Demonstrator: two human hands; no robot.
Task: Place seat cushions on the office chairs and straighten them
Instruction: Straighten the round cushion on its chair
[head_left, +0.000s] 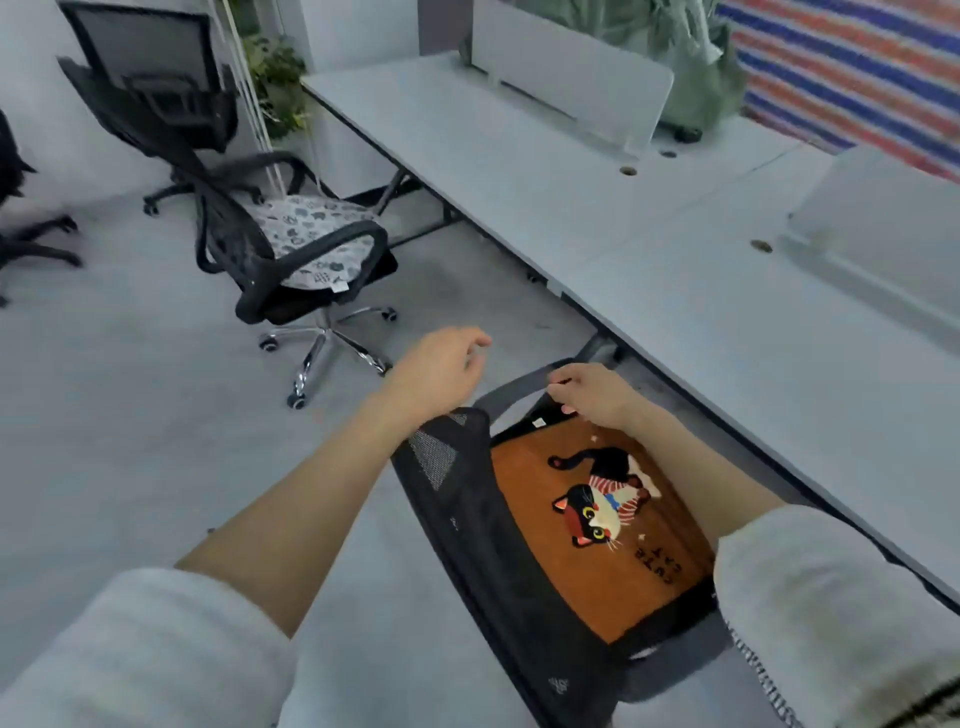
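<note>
An orange seat cushion (587, 540) with a cat picture lies on the seat of the black mesh office chair (498, 566) right below me. My right hand (592, 392) reaches over the cushion's far edge, fingers curled there; whether it pinches the cushion or the chair's armrest is unclear. My left hand (439, 366) hovers above the chair's backrest top with fingers loosely bent, holding nothing. A second black office chair (244, 208) stands at the left with a white patterned cushion (311, 234) on its seat.
A long white desk (649, 239) with frosted divider panels (566, 78) runs along the right, its edge close to the near chair. More chairs (21, 208) stand at the far left. A potted plant (275, 78) sits by the desk's far end. Grey floor (130, 415) spreads on the left.
</note>
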